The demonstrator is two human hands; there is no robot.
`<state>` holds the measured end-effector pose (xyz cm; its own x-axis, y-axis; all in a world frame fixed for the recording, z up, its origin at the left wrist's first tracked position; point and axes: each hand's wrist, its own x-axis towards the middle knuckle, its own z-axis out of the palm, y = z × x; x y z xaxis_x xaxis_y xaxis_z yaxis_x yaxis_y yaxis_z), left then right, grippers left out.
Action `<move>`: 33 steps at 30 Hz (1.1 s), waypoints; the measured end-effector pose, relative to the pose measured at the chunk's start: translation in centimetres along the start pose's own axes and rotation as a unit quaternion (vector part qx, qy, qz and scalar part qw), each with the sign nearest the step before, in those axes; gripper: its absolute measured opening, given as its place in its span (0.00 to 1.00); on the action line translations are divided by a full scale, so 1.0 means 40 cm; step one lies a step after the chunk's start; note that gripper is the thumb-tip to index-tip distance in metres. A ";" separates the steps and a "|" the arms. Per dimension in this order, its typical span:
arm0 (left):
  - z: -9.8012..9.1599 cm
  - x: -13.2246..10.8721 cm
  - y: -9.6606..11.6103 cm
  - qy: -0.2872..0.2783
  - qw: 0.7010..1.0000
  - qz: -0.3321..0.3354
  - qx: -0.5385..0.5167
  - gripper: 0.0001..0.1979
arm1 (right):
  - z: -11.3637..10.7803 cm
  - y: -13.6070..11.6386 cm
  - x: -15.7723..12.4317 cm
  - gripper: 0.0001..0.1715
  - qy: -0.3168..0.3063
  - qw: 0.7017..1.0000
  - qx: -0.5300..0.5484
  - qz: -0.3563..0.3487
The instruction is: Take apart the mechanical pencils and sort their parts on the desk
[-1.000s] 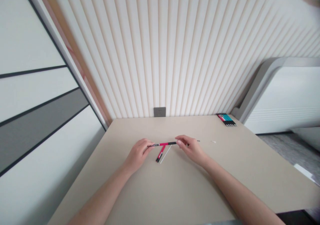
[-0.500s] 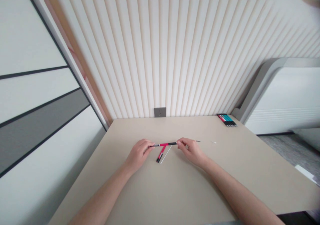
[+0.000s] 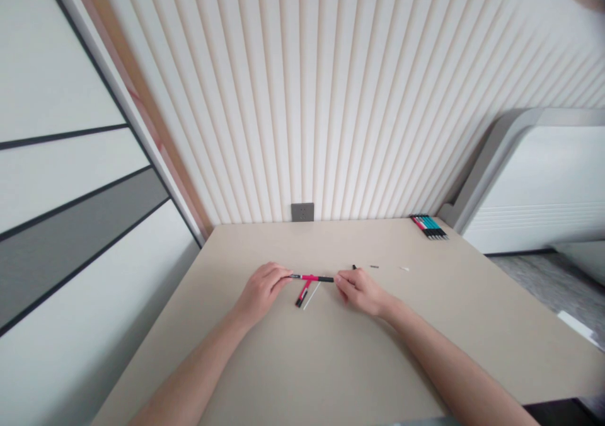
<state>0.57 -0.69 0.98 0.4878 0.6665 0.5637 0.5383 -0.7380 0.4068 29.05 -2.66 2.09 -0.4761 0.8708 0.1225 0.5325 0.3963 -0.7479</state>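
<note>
A black-and-red pen (image 3: 311, 278) is held level just above the table between both hands. My left hand (image 3: 265, 292) pinches its left black end. My right hand (image 3: 362, 290) has its fingers closed at the pen's right black end, and the very tip is hidden by them. Under the pen lies a second red-and-black pen piece (image 3: 304, 293), slanting toward me. Beside it rests a thin white refill-like stick (image 3: 312, 295). A small black piece (image 3: 354, 266) shows just behind my right hand.
On the beige table (image 3: 302, 363), a small dark spring-like part (image 3: 374, 266) and a tiny white piece (image 3: 404, 268) lie to the right. Several teal and red pens (image 3: 428, 227) sit in a row at the back right corner. A wall socket (image 3: 302, 212) is behind the table.
The pen's right end has dipped slightly toward me, along with my right hand. The small black piece behind that hand now shows. My left hand has hardly moved.
</note>
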 end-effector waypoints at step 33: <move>-0.010 0.000 0.026 -0.060 0.932 -0.186 -0.304 0.15 | -0.004 0.018 0.012 0.12 0.166 0.977 -0.082 -0.108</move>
<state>0.87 -1.52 1.68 0.4379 0.8685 0.2325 0.2137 -0.3517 0.9114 29.32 -1.91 1.70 -0.3503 0.7974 0.4913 0.5634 0.5985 -0.5696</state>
